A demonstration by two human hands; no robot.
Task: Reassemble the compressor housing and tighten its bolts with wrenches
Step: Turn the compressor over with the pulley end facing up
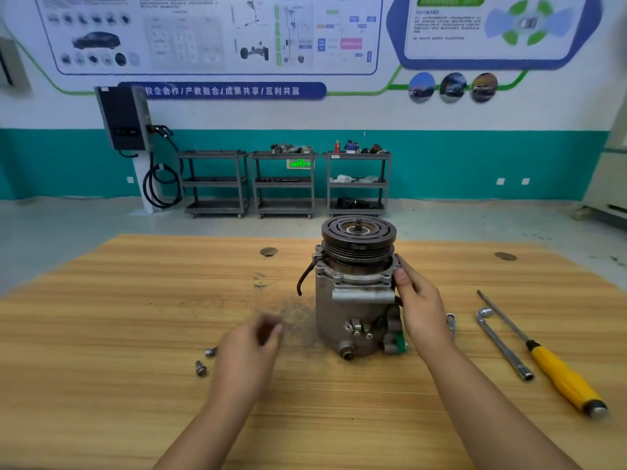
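A grey metal compressor stands upright on the wooden table, its dark grooved pulley on top. My right hand grips the compressor's right side near the upper flange. My left hand hovers blurred above the table to the compressor's left, fingers curled; whether it holds anything is unclear. Two loose bolts lie just left of that hand. An L-shaped socket wrench and a yellow-handled screwdriver lie to the right. Another small metal tool peeks out behind my right wrist.
Metal dust marks the table left of the compressor. Beyond the table's far edge is open floor, then three grey shelf carts and a wall charger with a coiled cable against the teal wall.
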